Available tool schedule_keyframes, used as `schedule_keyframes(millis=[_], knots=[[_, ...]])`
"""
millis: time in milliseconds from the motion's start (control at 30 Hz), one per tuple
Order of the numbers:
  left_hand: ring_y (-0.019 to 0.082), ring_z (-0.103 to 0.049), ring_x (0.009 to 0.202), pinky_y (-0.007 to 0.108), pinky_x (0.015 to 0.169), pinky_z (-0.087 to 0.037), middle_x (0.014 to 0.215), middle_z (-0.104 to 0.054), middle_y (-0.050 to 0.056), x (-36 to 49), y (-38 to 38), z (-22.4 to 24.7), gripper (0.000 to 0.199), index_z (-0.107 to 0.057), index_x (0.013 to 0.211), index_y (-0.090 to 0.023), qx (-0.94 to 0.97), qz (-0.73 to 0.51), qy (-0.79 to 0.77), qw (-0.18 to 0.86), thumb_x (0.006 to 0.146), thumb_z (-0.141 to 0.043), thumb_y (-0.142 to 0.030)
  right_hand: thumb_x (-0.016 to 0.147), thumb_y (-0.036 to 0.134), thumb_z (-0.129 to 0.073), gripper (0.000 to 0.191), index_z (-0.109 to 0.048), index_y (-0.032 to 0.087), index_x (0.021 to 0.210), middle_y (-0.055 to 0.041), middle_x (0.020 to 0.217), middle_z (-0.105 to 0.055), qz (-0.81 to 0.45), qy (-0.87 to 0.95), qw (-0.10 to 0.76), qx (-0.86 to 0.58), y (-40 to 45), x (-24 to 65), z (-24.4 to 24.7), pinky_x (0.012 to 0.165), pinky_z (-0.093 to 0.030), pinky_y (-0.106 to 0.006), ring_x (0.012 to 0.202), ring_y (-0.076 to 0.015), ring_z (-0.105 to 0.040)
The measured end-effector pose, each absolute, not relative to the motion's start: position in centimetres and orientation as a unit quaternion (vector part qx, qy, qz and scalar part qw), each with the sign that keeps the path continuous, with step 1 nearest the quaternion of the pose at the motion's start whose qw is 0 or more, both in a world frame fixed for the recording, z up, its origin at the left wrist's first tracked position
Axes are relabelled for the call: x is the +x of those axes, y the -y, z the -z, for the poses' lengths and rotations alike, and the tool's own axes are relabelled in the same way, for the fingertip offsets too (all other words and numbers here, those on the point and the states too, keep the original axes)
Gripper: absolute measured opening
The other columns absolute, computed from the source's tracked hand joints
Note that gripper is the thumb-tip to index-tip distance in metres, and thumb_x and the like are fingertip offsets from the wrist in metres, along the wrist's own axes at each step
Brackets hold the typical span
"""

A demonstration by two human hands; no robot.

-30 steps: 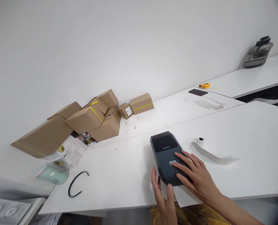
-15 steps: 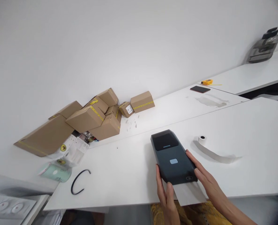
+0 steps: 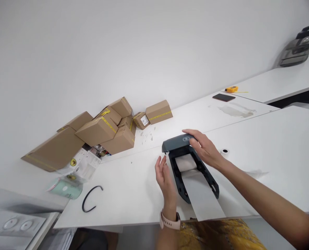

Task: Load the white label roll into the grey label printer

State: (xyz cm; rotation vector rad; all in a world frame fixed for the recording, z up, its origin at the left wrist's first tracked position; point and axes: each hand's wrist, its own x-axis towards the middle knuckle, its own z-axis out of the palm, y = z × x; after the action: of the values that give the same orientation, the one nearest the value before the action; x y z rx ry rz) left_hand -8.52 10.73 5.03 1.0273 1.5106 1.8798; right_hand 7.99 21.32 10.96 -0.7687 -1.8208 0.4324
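Observation:
A dark blue-grey label printer (image 3: 179,185) stands on the white table in front of me with its lid (image 3: 176,143) swung up at the far end. Inside sits a white paper roll (image 3: 186,162), and a wide strip of its paper (image 3: 205,198) runs out over the near edge. My right hand (image 3: 202,146) holds the lid at its right end, fingers over the top and thumb below. Just left of the printer, my left hand (image 3: 166,177) is raised with its fingers apart, holding nothing.
Cardboard boxes (image 3: 97,130) are piled at the back left. A black curved band (image 3: 85,199) and a mint-green package (image 3: 67,189) lie near the left edge. Right of the printer stands a small paper roll (image 3: 224,151). Farther back are a phone (image 3: 224,97) and a yellow tape measure (image 3: 232,89).
The printer's lid has gone from closed to raised, exposing the paper roll. My right hand has moved up onto the lid. My left hand has let go of the printer's side.

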Motion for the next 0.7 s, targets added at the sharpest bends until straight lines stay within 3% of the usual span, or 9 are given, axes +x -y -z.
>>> schedule_keyframes(millis=[133, 300, 467, 567, 700], knots=[[0.024, -0.059, 0.128, 0.035, 0.107, -0.047, 0.139, -0.063, 0.016, -9.6, -12.7, -2.8, 0.04, -0.06, 0.128, -0.017, 0.404, -0.58, -0.65, 0.278, 0.097, -0.049, -0.04, 0.102, 0.051, -0.033, 0.043, -0.064, 0.029, 0.123, -0.0049, 0.125, -0.07, -0.223, 0.734, 0.505, -0.395, -25.7, 5.9, -14.1, 0.097, -0.048, -0.041, 0.114, -0.0265, -0.064], [0.025, -0.063, 0.12, 0.036, 0.098, -0.05, 0.142, -0.061, 0.016, -9.4, -13.8, -2.1, 0.047, -0.051, 0.139, -0.018, 0.453, -0.469, -0.715, 0.252, 0.098, -0.047, -0.04, 0.099, 0.065, -0.028, 0.056, -0.068, 0.027, 0.108, -0.0087, 0.106, -0.075, -0.249, 0.704, 0.465, -0.477, -30.4, 3.6, -15.9, 0.086, -0.049, -0.045, 0.101, -0.0329, -0.066], [0.028, -0.061, 0.126, 0.04, 0.104, -0.046, 0.139, -0.064, 0.013, -9.1, -14.3, -2.7, 0.047, -0.045, 0.143, -0.022, 0.483, -0.395, -0.755, 0.204, 0.099, -0.043, -0.038, 0.097, 0.068, -0.027, 0.061, -0.069, 0.025, 0.103, -0.0126, 0.105, -0.075, -0.261, 0.697, 0.448, -0.495, -32.6, 2.7, -16.2, 0.087, -0.049, -0.049, 0.103, -0.0368, -0.066], [0.028, -0.06, 0.13, 0.041, 0.105, -0.045, 0.141, -0.063, 0.014, -9.0, -14.2, -2.9, 0.048, -0.042, 0.146, -0.022, 0.498, -0.378, -0.757, 0.19, 0.101, -0.039, -0.038, 0.098, 0.067, -0.029, 0.059, -0.067, 0.026, 0.116, -0.0099, 0.117, -0.074, -0.273, 0.713, 0.449, -0.464, -32.1, 3.5, -16.0, 0.093, -0.049, -0.048, 0.11, -0.0339, -0.065], [0.029, -0.061, 0.128, 0.041, 0.103, -0.046, 0.143, -0.062, 0.014, -9.0, -13.9, -3.0, 0.049, -0.039, 0.148, -0.023, 0.509, -0.377, -0.752, 0.185, 0.102, -0.037, -0.038, 0.098, 0.064, -0.038, 0.06, -0.05, 0.027, 0.144, -0.0089, 0.138, -0.064, -0.26, 0.723, 0.489, -0.412, -29.5, 5.5, -15.2, 0.098, -0.049, -0.043, 0.121, -0.0284, -0.062]])
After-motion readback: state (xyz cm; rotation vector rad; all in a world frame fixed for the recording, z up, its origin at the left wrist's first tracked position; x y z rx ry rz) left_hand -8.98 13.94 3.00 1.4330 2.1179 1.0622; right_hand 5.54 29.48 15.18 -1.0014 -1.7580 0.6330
